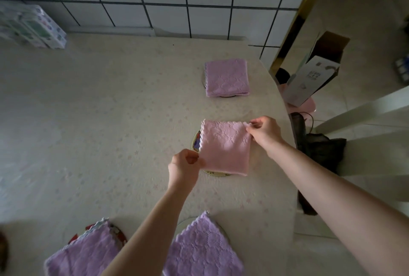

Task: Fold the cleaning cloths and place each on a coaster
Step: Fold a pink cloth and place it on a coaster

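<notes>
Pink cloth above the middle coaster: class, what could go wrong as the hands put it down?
The left hand and right hand pinch only opposite corners of the pink cloth, so its fold might slip open on release. The coaster shows past the cloth's left edge, so it may land off-centre.

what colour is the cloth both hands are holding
Pink cloth, with an embossed pattern and scalloped edge; head view.

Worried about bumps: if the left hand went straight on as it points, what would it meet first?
The left hand would push into the pink cloth it pinches; beyond, probably the far purple cloth.
</notes>
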Available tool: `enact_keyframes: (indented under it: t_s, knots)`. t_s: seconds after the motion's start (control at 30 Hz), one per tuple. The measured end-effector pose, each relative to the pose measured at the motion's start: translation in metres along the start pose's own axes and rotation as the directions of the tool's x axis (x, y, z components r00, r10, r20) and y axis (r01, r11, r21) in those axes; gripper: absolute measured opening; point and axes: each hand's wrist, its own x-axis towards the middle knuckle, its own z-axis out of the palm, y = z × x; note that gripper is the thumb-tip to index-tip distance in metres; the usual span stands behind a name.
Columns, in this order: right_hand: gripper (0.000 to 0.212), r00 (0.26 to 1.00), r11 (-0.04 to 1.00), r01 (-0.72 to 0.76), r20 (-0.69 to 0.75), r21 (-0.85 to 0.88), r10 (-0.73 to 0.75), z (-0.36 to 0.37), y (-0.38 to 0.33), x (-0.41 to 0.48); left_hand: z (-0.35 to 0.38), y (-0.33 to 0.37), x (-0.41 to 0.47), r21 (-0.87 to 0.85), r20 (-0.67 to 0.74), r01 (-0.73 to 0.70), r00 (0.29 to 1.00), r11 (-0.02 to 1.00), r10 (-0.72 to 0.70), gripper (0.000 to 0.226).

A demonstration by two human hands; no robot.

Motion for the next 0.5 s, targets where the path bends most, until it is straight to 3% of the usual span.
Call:
enact_keyframes:
  t_s: [0.17, 0.37, 0.5]
  knots:
    - [0.019, 0.988, 0.992, 0.128, 0.088, 0.000, -0.128, 0.004, -0.006, 0.010, 0.010, -0.007, -0.019, -0.007, -0.096, -0.026, 0.995, 1.000, 0.026, 0.008]
    - [0.018, 0.989, 0.975, 0.130, 0.098, -0.179, -0.114, 0.008, -0.008, 0.015, 0.015, -0.016, -0.020, -0.032, -0.148, 0.040, 0.988, 0.999, -0.045, 0.007]
    - [0.019, 0.992, 0.972, 0.117, 0.077, -0.205, -0.103, 0.008, -0.006, 0.017, 0.014, -0.017, -0.015, -0.008, -0.146, 0.051, 0.988, 0.999, -0.052, 0.008]
